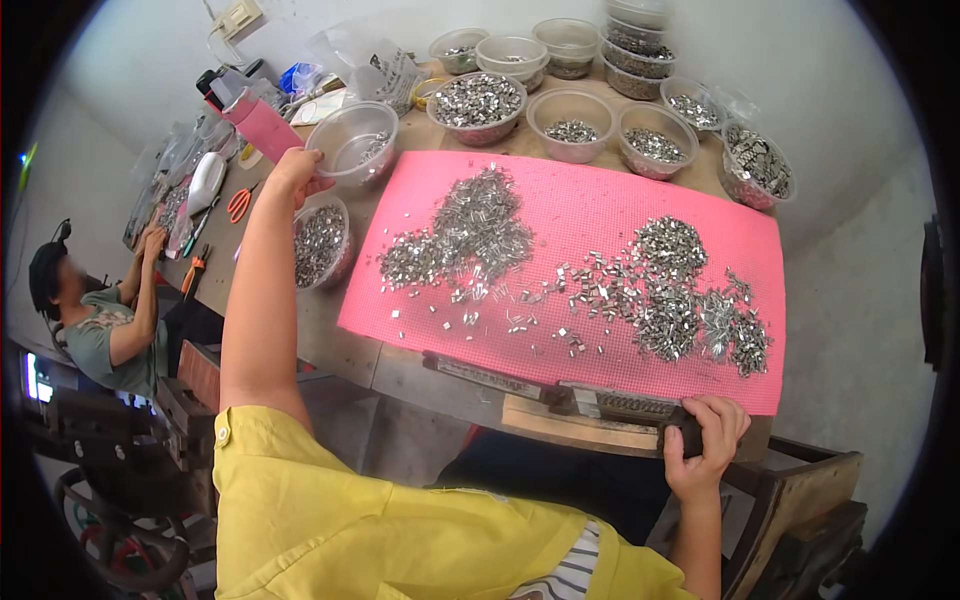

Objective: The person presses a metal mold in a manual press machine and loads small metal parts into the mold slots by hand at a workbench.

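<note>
Head view: left hand upper left of frame, grip clamped on rim of clear plastic tub on the desk. Right hand lower right, grip clamped on dark handle at desk edge. Pink mat centre, metal clips scattered on it.

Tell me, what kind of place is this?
Probably a small workshop for sorting tiny metal parts. Heaps of shiny metal pieces lie on a pink mat, clear tubs hold more, and another person works nearby.
</note>
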A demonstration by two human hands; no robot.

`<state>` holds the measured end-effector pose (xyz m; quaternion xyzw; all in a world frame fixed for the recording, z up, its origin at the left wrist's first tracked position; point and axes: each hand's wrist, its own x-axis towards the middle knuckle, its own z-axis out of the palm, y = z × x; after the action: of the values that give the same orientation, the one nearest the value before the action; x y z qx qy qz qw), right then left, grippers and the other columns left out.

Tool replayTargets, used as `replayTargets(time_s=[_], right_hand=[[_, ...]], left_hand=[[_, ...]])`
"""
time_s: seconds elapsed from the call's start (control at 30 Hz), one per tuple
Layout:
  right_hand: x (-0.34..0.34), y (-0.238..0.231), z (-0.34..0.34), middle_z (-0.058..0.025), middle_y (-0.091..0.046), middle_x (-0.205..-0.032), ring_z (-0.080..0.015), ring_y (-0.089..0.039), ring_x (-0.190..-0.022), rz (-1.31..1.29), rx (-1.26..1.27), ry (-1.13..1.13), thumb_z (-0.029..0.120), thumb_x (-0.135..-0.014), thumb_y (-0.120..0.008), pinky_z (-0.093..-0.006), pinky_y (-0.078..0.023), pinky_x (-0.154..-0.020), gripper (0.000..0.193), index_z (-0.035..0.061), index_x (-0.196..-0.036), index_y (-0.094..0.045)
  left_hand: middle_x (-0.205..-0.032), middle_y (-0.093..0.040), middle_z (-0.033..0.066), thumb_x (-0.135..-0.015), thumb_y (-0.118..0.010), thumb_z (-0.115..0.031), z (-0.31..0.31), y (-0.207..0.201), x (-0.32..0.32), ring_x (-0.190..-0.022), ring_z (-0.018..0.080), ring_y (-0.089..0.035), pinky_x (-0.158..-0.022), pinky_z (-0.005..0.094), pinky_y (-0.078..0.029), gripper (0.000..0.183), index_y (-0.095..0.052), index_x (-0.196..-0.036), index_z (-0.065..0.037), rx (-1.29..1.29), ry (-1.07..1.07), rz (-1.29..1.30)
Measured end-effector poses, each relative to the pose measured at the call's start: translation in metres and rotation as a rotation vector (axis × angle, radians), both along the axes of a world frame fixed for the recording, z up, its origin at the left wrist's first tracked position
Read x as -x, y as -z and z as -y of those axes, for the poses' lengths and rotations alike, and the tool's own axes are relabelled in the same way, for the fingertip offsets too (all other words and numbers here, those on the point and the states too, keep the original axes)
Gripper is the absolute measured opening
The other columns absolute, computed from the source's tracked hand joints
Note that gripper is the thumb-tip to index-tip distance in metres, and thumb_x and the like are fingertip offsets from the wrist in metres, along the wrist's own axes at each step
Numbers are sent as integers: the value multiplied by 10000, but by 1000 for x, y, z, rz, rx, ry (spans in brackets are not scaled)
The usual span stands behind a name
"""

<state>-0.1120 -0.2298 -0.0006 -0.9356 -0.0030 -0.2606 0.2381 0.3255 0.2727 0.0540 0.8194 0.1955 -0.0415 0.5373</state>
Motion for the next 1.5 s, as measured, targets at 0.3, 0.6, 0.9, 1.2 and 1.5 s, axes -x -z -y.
replayTargets(time_s=[0.3,0.6,0.9,1.2,1.5], right_hand=[[-1,0,1,-118,-641,-1053,-332,-584,-1013,2,12,0,234,-745,-750,-455,-384,-954,370,60,-1067,-699],[2,1,0,-121,-646,-1053,-334,-587,-1015,15,15,-4,210,-743,-751,-451,-388,-955,373,59,-1079,-699],[2,6,2,-131,-652,-1065,-348,-589,-1031,12,30,-13,162,-755,-752,-443,-402,-957,368,43,-1099,-697],[-5,3,-1,-119,-660,-1083,-330,-597,-1037,43,19,-24,153,-752,-760,-439,-397,-965,378,64,-1116,-703],[2,4,0,-91,-666,-1089,-312,-600,-1031,65,3,-2,170,-745,-773,-430,-397,-949,383,84,-1112,-705]], left_hand=[[-1196,-702,177,-1037,-578,-280,10,-16,8,-1039,289,-711,-792,358,-605,445,-569,-1394,-13,-739,-98,42],[-1042,-772,99,-891,-782,-332,84,-55,117,-959,175,-714,-861,319,-543,378,-777,-1080,-6,-523,278,556],[-970,-772,206,-773,-713,-166,192,-132,272,-766,210,-723,-656,317,-570,182,-800,-831,-16,-162,881,1051],[-901,-767,116,-922,-742,-451,207,-167,304,-820,227,-739,-862,371,-574,372,-764,-831,-91,134,1536,1031],[-798,-753,7,-977,-736,-340,183,-120,317,-697,125,-722,-906,317,-560,251,-774,-856,-124,593,1448,1337]])
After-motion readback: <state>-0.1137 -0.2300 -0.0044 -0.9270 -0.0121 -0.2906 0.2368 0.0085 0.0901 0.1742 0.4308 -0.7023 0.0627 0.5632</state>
